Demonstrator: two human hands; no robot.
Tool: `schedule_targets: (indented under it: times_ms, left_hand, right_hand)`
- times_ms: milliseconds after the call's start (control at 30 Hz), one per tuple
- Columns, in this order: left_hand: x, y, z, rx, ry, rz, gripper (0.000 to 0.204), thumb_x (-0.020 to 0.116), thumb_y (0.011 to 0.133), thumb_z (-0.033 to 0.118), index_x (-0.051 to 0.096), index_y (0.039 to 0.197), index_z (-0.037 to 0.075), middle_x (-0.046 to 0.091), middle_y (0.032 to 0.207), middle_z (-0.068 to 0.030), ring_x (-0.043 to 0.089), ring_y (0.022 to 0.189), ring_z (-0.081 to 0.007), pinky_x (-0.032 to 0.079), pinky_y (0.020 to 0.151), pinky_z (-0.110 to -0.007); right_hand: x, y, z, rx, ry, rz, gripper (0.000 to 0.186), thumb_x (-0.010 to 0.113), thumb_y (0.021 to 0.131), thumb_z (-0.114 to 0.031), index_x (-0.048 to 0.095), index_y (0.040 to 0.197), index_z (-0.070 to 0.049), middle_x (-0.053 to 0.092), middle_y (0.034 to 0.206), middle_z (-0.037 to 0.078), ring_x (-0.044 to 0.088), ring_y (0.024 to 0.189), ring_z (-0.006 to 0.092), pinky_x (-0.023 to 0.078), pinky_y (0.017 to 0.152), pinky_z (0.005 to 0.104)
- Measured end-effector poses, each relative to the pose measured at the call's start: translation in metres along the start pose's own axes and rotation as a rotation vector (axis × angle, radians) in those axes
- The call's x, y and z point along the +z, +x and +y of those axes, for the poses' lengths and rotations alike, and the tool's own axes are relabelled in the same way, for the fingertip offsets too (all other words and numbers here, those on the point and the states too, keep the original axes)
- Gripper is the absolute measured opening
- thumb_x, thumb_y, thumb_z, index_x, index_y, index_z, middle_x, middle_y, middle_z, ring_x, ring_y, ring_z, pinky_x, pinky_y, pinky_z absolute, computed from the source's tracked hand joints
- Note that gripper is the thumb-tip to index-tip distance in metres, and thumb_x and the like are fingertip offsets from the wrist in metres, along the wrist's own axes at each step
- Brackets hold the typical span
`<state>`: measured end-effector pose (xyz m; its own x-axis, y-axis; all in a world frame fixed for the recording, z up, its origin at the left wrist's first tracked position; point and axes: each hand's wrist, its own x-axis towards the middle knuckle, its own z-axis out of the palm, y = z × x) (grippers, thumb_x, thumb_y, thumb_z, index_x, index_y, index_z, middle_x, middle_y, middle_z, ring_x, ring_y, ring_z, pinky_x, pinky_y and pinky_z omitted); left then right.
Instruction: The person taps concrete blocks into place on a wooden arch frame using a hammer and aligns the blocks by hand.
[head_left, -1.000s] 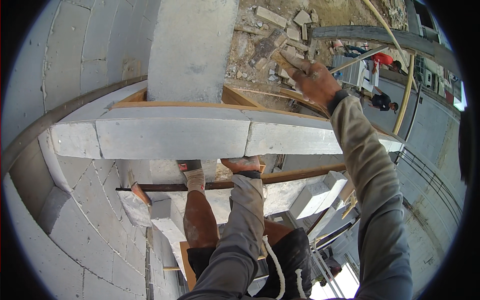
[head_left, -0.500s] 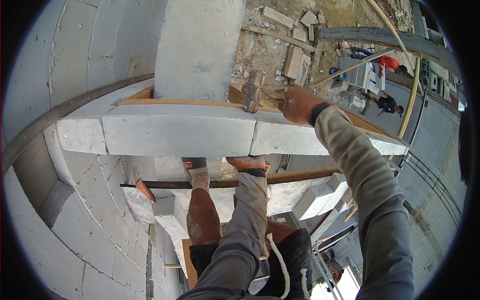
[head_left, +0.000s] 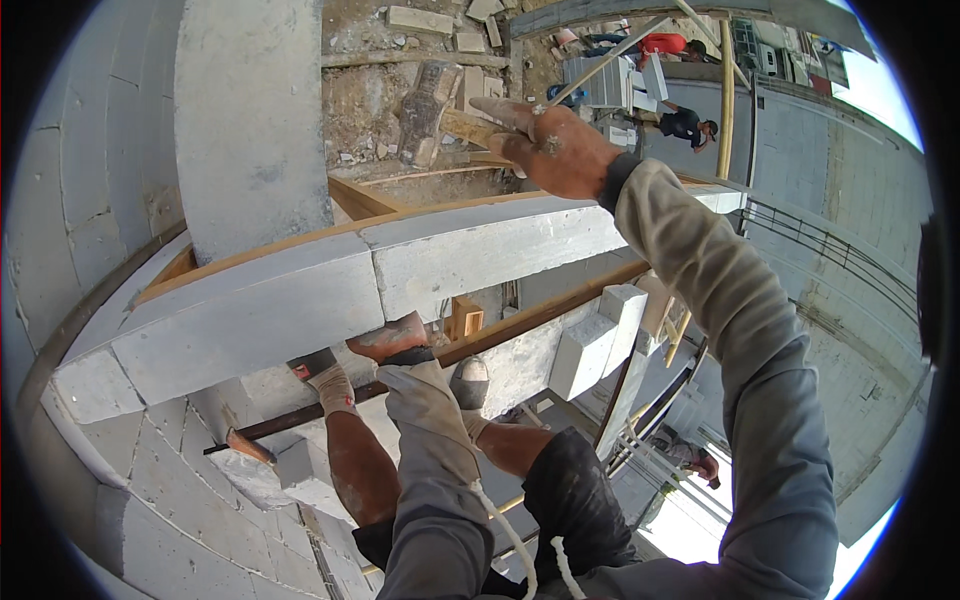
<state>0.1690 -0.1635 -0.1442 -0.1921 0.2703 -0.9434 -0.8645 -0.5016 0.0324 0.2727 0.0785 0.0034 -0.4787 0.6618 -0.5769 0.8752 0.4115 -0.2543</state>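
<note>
My right hand (head_left: 565, 150) is closed around the wooden handle of a club hammer (head_left: 425, 115). Its scuffed, blocky metal head hangs in the air beyond a row of pale grey blocks (head_left: 250, 305). A wooden board (head_left: 280, 240) runs along the far side of that row. Under the blocks' near lower edge, close to a joint, is my left hand (head_left: 388, 338); its fingers are mostly hidden by the block.
A broad grey column (head_left: 250, 130) rises behind the row at left. Below, a scaffold pole (head_left: 530, 315) crosses near my feet, beside loose blocks (head_left: 585, 355). Two people work beyond, at right, near stacked slabs (head_left: 600, 82); another person (head_left: 685, 455) is lower right.
The hammer has lifted off the board and blocks, up toward me. My left hand stays under the blocks. The whole view has turned and shifted to the right.
</note>
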Motion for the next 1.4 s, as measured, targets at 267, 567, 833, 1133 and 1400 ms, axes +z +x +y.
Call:
schedule_targets:
  times_ms: [267,567,833,1133,1400]
  left_hand:
    - [0.001,0.000,-0.001,0.001,0.082,0.032,0.067,0.045,0.079,0.056,0.050,0.128,0.010,0.049,0.133,-0.0095,0.044,0.124,-0.0317,0.029,0.104,-0.055]
    - [-0.036,0.001,-0.014,-0.076,0.134,-0.013,0.043,0.041,0.092,0.027,0.047,0.126,0.002,0.045,0.134,-0.0171,0.041,0.125,-0.0328,0.031,0.106,-0.052]
    - [-0.040,-0.014,-0.030,-0.100,0.091,-0.249,0.046,0.049,0.089,0.034,0.048,0.126,0.005,0.047,0.132,-0.0144,0.041,0.125,-0.0330,0.032,0.106,-0.049]
    - [-0.018,-0.031,-0.041,-0.127,0.116,-0.140,0.049,0.047,0.090,0.038,0.044,0.130,0.009,0.046,0.133,-0.0105,0.041,0.124,-0.0300,0.030,0.106,-0.048]
    - [-0.017,-0.032,-0.042,-0.101,0.110,-0.117,0.050,0.045,0.090,0.040,0.043,0.132,0.012,0.043,0.136,-0.0086,0.038,0.126,-0.0285,0.027,0.107,-0.049]
  right_hand:
    - [-0.092,-0.115,0.046,0.450,0.411,0.255,0.045,0.050,0.092,-0.025,0.046,0.131,-0.002,0.056,0.072,0.007,0.054,0.060,0.0120,0.045,0.054,0.0256]
    - [-0.033,-0.156,0.047,0.693,0.794,0.237,0.044,0.051,0.092,-0.024,0.045,0.133,-0.009,0.051,0.073,-0.001,0.046,0.058,0.0054,0.040,0.049,0.0204]
    - [-0.005,-0.052,0.021,0.253,0.380,-0.054,0.042,0.051,0.091,-0.025,0.050,0.130,-0.010,0.061,0.069,0.013,0.059,0.067,0.0183,0.048,0.066,0.0322]
    - [0.004,0.006,0.002,0.327,0.416,-0.121,0.040,0.055,0.088,-0.032,0.061,0.109,0.002,0.065,0.087,0.020,0.063,0.077,0.0264,0.049,0.073,0.0343]
    - [0.049,0.021,-0.014,0.113,0.225,-0.149,0.042,0.056,0.088,-0.035,0.065,0.081,0.004,0.053,0.051,0.011,0.052,0.049,0.0195,0.044,0.053,0.0351]
